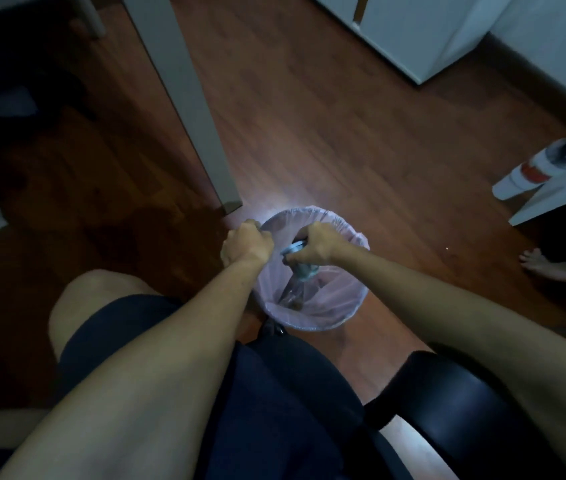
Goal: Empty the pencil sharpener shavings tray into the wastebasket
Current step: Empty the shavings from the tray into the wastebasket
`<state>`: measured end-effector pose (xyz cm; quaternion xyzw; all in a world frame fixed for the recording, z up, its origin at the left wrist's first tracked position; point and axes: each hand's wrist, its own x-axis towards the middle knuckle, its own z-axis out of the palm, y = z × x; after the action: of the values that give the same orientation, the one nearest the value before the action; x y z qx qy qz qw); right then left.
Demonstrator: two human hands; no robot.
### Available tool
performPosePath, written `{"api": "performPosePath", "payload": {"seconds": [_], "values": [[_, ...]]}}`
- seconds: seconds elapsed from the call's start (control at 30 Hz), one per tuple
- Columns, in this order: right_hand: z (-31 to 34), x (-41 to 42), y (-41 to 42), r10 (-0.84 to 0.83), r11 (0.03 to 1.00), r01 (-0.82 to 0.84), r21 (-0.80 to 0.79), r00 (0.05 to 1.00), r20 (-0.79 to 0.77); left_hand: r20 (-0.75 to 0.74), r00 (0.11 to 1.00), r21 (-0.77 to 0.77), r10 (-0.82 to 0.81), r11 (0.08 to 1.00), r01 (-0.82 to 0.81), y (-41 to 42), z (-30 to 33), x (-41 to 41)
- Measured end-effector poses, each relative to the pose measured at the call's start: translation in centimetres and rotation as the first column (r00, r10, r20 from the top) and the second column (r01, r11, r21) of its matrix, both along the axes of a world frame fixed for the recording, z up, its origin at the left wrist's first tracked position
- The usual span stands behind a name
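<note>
A small round wastebasket (344, 299) lined with a pale pink plastic bag stands on the wooden floor between my knees. My right hand (316, 245) hovers over its opening, shut on a small bluish shavings tray (293, 247) that is tilted down into the bag. My left hand (245, 245) is closed on the basket's left rim. Some dark, crumpled waste (295, 289) lies inside the bag. The tray's contents are too dim to make out.
A grey table leg (202, 133) stands just left of and behind the basket. A white cabinet (420, 32) is at the back right. At right, a white shelf edge (551, 199) bears a white-and-orange bottle (531, 171). Another person's bare foot (538, 259) rests nearby. A black chair armrest (454, 410) is lower right.
</note>
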<state>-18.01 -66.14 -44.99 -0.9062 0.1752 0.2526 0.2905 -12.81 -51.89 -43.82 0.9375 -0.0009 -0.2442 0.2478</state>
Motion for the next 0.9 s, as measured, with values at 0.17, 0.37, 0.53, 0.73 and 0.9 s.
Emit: {"api": "performPosePath", "payload": {"seconds": [0.17, 0.37, 0.53, 0.73, 0.9], "values": [[6.6, 1.5, -0.2, -0.062, 0.998, 0.063, -0.030, 0.997, 0.047, 0.056, 0.998, -0.054, -0.025, 0.998, 0.028, -0.3, 6.6, 1.3], [16.4, 3.5, 0.0, -0.123, 0.989, 0.134, -0.063, 0.980, 0.153, 0.249, 0.968, -0.135, -0.029, 0.989, 0.065, 1.4, 16.1, 3.0], [26.3, 5.0, 2.3, -0.131, 0.987, 0.152, -0.053, 0.948, 0.289, 0.408, 0.913, -0.173, 0.017, 0.983, 0.059, 4.5, 24.5, 4.0], [37.0, 7.3, 6.8, -0.067, 0.994, 0.103, -0.045, 0.861, 0.504, 0.577, 0.815, -0.209, 0.060, 0.975, 0.076, 10.3, 35.0, 5.3], [41.4, 10.3, 11.5, -0.053, 0.999, 0.036, 0.039, 0.788, 0.613, 0.664, 0.720, -0.282, 0.202, 0.959, -0.008, 16.3, 40.1, 7.0]]}}
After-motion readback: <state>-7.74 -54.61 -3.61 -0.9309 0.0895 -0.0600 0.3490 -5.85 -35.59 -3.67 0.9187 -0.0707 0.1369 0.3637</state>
